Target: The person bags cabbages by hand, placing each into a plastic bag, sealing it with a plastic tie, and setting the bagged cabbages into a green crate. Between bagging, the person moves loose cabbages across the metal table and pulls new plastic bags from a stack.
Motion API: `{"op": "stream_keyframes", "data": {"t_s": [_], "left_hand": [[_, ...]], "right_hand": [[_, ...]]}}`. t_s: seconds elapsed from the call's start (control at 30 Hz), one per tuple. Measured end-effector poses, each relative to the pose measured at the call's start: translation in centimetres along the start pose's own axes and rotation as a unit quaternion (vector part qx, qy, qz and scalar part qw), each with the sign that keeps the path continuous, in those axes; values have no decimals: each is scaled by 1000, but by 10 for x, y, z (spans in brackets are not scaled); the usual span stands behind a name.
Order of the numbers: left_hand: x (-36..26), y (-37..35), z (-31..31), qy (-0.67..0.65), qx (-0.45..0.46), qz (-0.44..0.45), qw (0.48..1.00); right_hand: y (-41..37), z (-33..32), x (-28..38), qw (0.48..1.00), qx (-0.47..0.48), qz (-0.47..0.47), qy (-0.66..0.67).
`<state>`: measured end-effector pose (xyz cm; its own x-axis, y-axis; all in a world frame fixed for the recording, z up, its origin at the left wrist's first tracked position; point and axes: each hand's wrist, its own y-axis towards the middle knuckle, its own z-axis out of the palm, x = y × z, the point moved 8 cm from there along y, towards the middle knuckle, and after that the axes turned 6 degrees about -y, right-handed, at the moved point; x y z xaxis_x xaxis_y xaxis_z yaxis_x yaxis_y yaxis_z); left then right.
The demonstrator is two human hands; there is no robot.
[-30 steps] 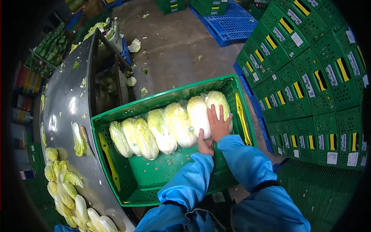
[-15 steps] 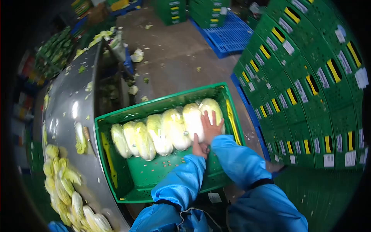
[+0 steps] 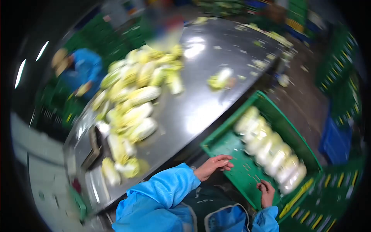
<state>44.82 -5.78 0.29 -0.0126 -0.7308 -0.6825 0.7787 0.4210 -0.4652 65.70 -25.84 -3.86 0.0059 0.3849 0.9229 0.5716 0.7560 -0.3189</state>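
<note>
A row of film-wrapped Chinese cabbages (image 3: pixel 266 145) lies along the far side of a green plastic crate (image 3: pixel 303 137). My left hand (image 3: pixel 213 167) is over the crate's near left edge, its fingers stretched out and nothing in it. Above the crate's near side is my right hand (image 3: pixel 266 192), fingers loosely bent and apart, close to the cabbages but holding none. Left of the crate, a heap of loose Chinese cabbages (image 3: pixel 133 112) rests on the steel table (image 3: pixel 193 96). One smaller cabbage (image 3: pixel 221 78) lies apart from the heap.
Leaf scraps (image 3: pixel 259 63) litter the table's far right edge. Across the table, a person in blue (image 3: pixel 87 67) handles a pale piece that is blurred. Stacked green crates (image 3: pixel 340 58) and a blue pallet (image 3: pixel 336 137) stand on the right.
My view has swung left to the table and heap. Both hands have come off the wrapped cabbage at the row's end and moved apart. The cabbages stay in the crate.
</note>
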Motion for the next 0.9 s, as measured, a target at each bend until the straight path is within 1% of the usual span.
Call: {"op": "stream_keyframes", "data": {"t_s": [0.03,0.07,0.13,0.17,0.2,0.27,0.3,0.33,0.37,0.4,0.47,0.5,0.53,0.6,0.63,0.7,0.73,0.8,0.83,0.87,0.9], "left_hand": [[-15,-21,-26,-5,-41,40,998],[-22,-41,-51,-17,-63,63,996],[-38,-89,-117,-44,-166,154,973],[-43,-117,-154,-65,-229,199,951],[-48,-146,-191,-67,-307,225,922],[-47,-203,-259,-95,-428,238,867],[-43,-225,-278,-111,-430,238,864],[-47,-253,-295,-102,-446,294,839],[-52,-281,-310,-88,-461,349,811],[-51,-302,-317,-95,-463,349,809],[-49,-352,-325,-68,-534,371,757],[-37,-371,-334,-81,-556,374,738],[-23,-389,-343,-94,-578,377,717],[-8,-427,-350,-97,-633,383,666],[0,-438,-355,-103,-634,384,663],[12,-459,-359,-133,-662,419,607],[12,-459,-359,-137,-665,422,601],[8,-454,-356,-150,-663,426,597],[2,-449,-354,-153,-669,428,588],[-8,-438,-350,-157,-656,429,600],[-15,-426,-344,-162,-645,430,610]], "right_hand": [[13,23,22,999,39,-15,-8],[24,42,46,998,52,-33,8],[37,88,101,995,84,-59,17],[43,115,134,992,96,-86,10],[47,146,162,988,105,-109,2],[51,231,200,974,192,-116,-35],[43,284,217,951,269,-135,-72],[35,339,226,921,342,-152,-107],[32,388,235,881,382,-215,-179],[33,435,234,831,417,-275,-247],[95,522,197,867,390,-271,-151],[121,552,189,914,390,-90,-69],[138,580,178,923,373,94,14],[180,621,167,943,303,136,-20],[189,637,171,943,305,133,-25],[203,669,176,926,349,122,-74],[209,682,175,924,355,118,-79],[217,714,179,918,394,45,-10],[225,730,171,924,382,28,11],[234,733,158,919,393,29,7],[220,728,167,905,424,33,15]]}}
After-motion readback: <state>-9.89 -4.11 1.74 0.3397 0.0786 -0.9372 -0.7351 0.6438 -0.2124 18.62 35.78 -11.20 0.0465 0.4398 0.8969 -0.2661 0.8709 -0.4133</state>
